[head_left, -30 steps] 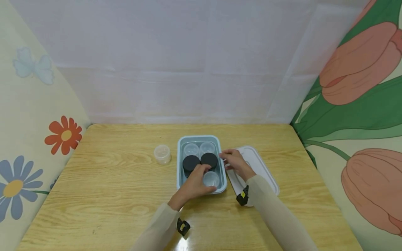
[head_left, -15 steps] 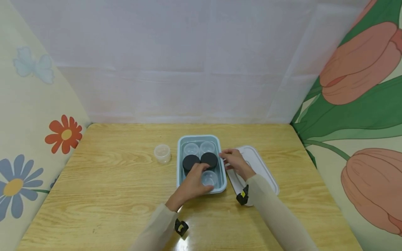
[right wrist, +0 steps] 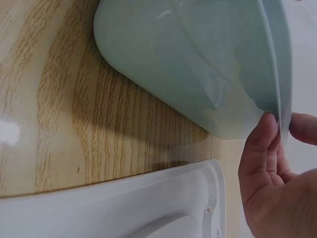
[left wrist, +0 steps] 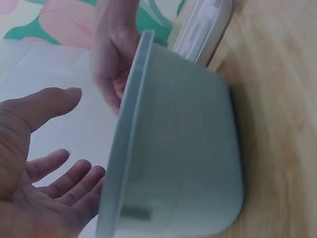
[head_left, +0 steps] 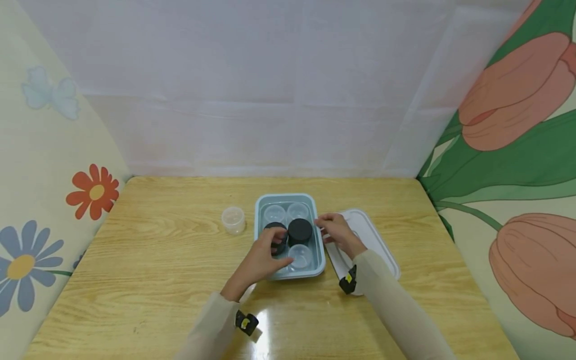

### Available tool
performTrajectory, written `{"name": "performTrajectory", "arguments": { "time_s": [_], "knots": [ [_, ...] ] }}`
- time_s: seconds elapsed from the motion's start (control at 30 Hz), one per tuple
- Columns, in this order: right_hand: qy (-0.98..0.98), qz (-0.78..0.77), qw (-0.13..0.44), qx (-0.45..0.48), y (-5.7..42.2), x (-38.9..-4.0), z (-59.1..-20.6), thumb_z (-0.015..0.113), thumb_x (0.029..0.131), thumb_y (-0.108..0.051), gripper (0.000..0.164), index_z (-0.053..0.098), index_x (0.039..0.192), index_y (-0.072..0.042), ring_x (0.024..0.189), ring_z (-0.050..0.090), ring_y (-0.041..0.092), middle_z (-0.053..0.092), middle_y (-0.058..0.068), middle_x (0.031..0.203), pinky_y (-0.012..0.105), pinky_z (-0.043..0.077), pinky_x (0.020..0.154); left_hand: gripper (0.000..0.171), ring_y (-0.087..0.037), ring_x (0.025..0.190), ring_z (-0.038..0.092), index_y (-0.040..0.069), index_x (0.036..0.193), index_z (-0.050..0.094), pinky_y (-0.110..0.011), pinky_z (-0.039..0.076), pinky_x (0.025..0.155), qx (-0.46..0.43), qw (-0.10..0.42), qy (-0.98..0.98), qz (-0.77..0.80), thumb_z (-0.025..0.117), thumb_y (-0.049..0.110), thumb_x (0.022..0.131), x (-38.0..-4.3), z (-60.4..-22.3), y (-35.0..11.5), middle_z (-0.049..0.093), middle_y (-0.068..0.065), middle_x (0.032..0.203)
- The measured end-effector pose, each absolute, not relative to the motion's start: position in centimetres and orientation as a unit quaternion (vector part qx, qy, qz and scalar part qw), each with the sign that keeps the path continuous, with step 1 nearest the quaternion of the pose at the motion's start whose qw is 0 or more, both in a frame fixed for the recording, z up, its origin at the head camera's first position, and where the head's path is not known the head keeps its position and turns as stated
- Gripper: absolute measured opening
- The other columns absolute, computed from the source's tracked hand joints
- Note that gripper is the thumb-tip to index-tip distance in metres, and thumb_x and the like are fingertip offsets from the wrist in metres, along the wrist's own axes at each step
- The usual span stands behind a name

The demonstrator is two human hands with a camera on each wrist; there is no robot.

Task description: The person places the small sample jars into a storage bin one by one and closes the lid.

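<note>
A light blue plastic box (head_left: 258,215) stands on the table. My right hand (head_left: 336,232) pinches its right rim between thumb and fingers, as the right wrist view shows. My left hand (head_left: 260,257) is over the box's front left part, fingers loosely bent and holding nothing. Its fingers overlap the left black-topped round container (head_left: 275,227) in the head view. Beside that one stands a second black round container (head_left: 300,230). One clear plastic cup (head_left: 300,256) is at the front right inside the box, near my left thumb. Two more clear cups (head_left: 275,214) fill the back.
A white lid (head_left: 375,240) lies on the table right of the box, partly under my right forearm. Another clear cup (head_left: 233,220) stands left of the box. A white cloth (head_left: 216,135) hangs behind the table, with flower-printed panels at both sides.
My left hand has let go of the front clear cup, which settled slightly back in the box. That hand has then moved left towards the left black container. My right hand stayed on the rim.
</note>
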State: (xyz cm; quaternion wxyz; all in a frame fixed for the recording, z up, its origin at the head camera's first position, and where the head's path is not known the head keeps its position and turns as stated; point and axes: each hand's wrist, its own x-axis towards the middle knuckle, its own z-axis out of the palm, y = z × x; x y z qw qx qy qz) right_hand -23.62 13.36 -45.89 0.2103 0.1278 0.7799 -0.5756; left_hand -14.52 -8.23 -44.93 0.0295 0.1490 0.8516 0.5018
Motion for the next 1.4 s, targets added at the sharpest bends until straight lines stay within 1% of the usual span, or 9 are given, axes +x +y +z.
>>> {"name": "performTrajectory", "arguments": {
  "time_s": [0.13,0.27,0.37,0.57,0.77,0.93,1.2,1.4],
  "knots": [
    [0.781,-0.572,0.212,0.133,13.3,-23.6,-45.7,0.059,0.093,-0.018,0.027,0.059,0.115,-0.003,0.073,0.056,0.012,0.057,0.002,0.092,0.025,0.051,0.06,0.062,-0.028,0.105,0.055,-0.001,0.129,0.048,-0.042,0.052,0.086,0.143,0.017,0.848,0.51,0.079,0.009,0.076,-14.7,-44.4,-9.4,0.055,-0.016,0.116],
    [0.783,-0.568,0.214,0.138,13.3,-23.6,-45.6,0.059,0.094,-0.019,0.027,0.059,0.115,-0.004,0.074,0.056,0.013,0.058,0.003,0.095,0.026,0.051,0.062,0.063,-0.032,0.107,0.055,-0.002,0.131,0.046,-0.044,0.052,0.087,0.136,0.005,0.847,0.514,0.077,0.009,0.078,-15.0,-43.9,-10.9,0.054,-0.02,0.119],
    [0.782,-0.568,0.214,0.14,13.3,-23.6,-45.7,0.059,0.094,-0.019,0.026,0.059,0.114,-0.004,0.074,0.056,0.013,0.057,0.002,0.094,0.025,0.051,0.061,0.064,-0.034,0.111,0.053,-0.002,0.133,0.044,-0.046,0.051,0.09,0.116,0.005,0.848,0.517,0.076,0.011,0.079,-15.4,-43.7,-12.1,0.052,-0.022,0.123],
    [0.781,-0.571,0.212,0.14,13.4,-23.7,-45.9,0.059,0.093,-0.019,0.025,0.059,0.114,-0.004,0.073,0.056,0.013,0.057,0.002,0.093,0.024,0.05,0.058,0.064,-0.035,0.116,0.051,0.002,0.135,0.042,-0.047,0.049,0.095,0.065,0.021,0.851,0.521,0.074,0.015,0.082,-16.2,-43.7,-14.2,0.05,-0.022,0.127],
    [0.78,-0.575,0.207,0.138,13.4,-23.6,-46.1,0.059,0.093,-0.02,0.025,0.059,0.112,-0.004,0.073,0.056,0.013,0.058,0.002,0.094,0.024,0.05,0.057,0.062,-0.039,0.117,0.05,-0.001,0.135,0.041,-0.048,0.047,0.096,0.042,0.009,0.853,0.52,0.072,0.014,0.084,-16.9,-44.3,-16.0,0.048,-0.024,0.129],
    [0.777,-0.577,0.21,0.138,13.3,-23.5,-46.0,0.059,0.093,-0.02,0.023,0.059,0.111,-0.005,0.072,0.056,0.013,0.057,0.002,0.092,0.023,0.049,0.056,0.064,-0.039,0.117,0.048,-0.004,0.136,0.04,-0.049,0.047,0.096,0.01,0.004,0.856,0.517,0.072,0.014,0.083,-17.1,-45.2,-17.5,0.047,-0.024,0.129],
    [0.777,-0.577,0.209,0.141,13.2,-23.6,-45.9,0.06,0.093,-0.019,0.023,0.059,0.11,-0.005,0.073,0.056,0.013,0.057,0.002,0.093,0.024,0.049,0.057,0.063,-0.036,0.114,0.047,-0.007,0.134,0.039,-0.048,0.047,0.094,-0.031,-0.035,0.859,0.51,0.071,0.014,0.083,-18.0,-46.6,-19.1,0.047,-0.026,0.126],
    [0.779,-0.574,0.21,0.142,13.2,-23.7,-46.0,0.06,0.093,-0.02,0.023,0.06,0.11,-0.005,0.073,0.057,0.013,0.058,0.003,0.093,0.025,0.05,0.058,0.067,-0.039,0.115,0.046,-0.007,0.136,0.036,-0.049,0.047,0.095,-0.04,-0.033,0.862,0.505,0.071,0.017,0.084,-18.6,-47.3,-20.0,0.045,-0.027,0.127]
  ]
}}
